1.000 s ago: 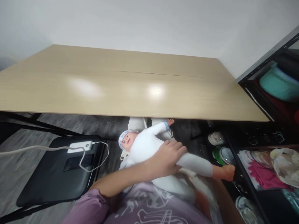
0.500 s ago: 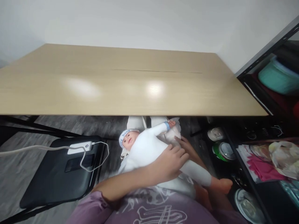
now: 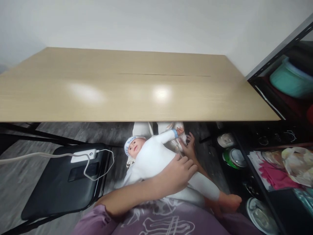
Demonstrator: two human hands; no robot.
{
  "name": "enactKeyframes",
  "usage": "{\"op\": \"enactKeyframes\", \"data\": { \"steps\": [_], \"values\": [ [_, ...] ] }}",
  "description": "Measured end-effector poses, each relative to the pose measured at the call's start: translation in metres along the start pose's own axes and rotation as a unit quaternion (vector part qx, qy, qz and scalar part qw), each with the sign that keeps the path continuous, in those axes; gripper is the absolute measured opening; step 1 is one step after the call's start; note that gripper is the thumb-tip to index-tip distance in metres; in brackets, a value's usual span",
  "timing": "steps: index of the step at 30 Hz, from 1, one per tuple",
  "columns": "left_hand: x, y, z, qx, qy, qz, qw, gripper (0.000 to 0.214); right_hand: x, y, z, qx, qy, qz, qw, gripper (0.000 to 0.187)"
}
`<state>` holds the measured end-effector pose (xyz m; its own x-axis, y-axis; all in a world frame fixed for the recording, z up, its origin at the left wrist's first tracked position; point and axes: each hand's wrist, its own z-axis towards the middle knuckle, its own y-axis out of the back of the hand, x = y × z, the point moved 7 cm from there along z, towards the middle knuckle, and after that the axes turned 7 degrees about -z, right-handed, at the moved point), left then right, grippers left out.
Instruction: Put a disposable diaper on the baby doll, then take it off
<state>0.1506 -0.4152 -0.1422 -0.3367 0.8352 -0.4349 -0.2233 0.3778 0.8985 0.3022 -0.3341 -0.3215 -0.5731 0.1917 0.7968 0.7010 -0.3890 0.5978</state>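
Observation:
A baby doll [image 3: 154, 158] in a white suit and a white cap with blue lettering lies on its back across my lap, head to the left and bare feet to the right. My left hand [image 3: 182, 171] rests over the doll's waist with its fingers curled in; what they hold, if anything, is hidden. Just beyond it, my right hand [image 3: 188, 145] is raised on the doll's far side, thumb and fingers apart. Beside those fingers is a crumpled white cloth [image 3: 175, 143], near the doll's outstretched arm.
A wooden table [image 3: 137, 98] spans the front, its near edge above my knees. On the left, a black folding stool [image 3: 58, 192] carries a white power bank [image 3: 83, 155] with a cable and a dark phone [image 3: 83, 172]. Shelves with containers and a pink cloth [image 3: 276, 174] stand right.
My right hand has come up and its fingers have spread away from the white cloth. My left hand stays nearly in place, fingers a little more curled. The doll has hardly moved.

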Motion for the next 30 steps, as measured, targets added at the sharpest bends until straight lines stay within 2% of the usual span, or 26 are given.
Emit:
{"op": "enactKeyframes", "data": {
  "steps": [2,5,7,12,16,19,24,30],
  "values": [
    [0.0,-0.002,0.001,0.001,-0.003,0.0,1.0,0.036,0.011,-0.002,-0.003,0.019,0.061,-0.061,0.996,0.089],
    [-0.001,-0.001,0.0,0.001,-0.004,-0.008,1.0,0.043,0.035,-0.015,-0.009,0.076,0.17,-0.166,0.968,0.079],
    [-0.002,0.0,-0.001,0.003,-0.005,-0.014,1.0,0.045,0.045,-0.026,-0.008,0.103,0.203,-0.206,0.952,0.078],
    [-0.003,0.004,-0.005,0.006,0.006,-0.007,1.0,0.037,0.06,-0.059,0.015,0.132,0.192,-0.243,0.942,0.079],
    [-0.002,0.003,-0.004,0.01,0.009,-0.007,1.0,0.038,0.08,-0.077,0.03,0.127,0.181,-0.246,0.944,0.071],
    [0.0,0.0,-0.002,0.017,0.013,-0.005,1.0,0.039,0.095,-0.086,0.03,0.134,0.189,-0.243,0.942,0.065],
    [0.001,0.0,-0.002,0.008,0.012,-0.008,1.0,0.041,0.099,-0.09,0.015,0.148,0.197,-0.234,0.94,0.061],
    [0.0,-0.002,-0.003,0.013,0.004,-0.004,1.0,0.038,0.094,-0.075,0.003,0.145,0.191,-0.224,0.945,0.065]
  ]
}}
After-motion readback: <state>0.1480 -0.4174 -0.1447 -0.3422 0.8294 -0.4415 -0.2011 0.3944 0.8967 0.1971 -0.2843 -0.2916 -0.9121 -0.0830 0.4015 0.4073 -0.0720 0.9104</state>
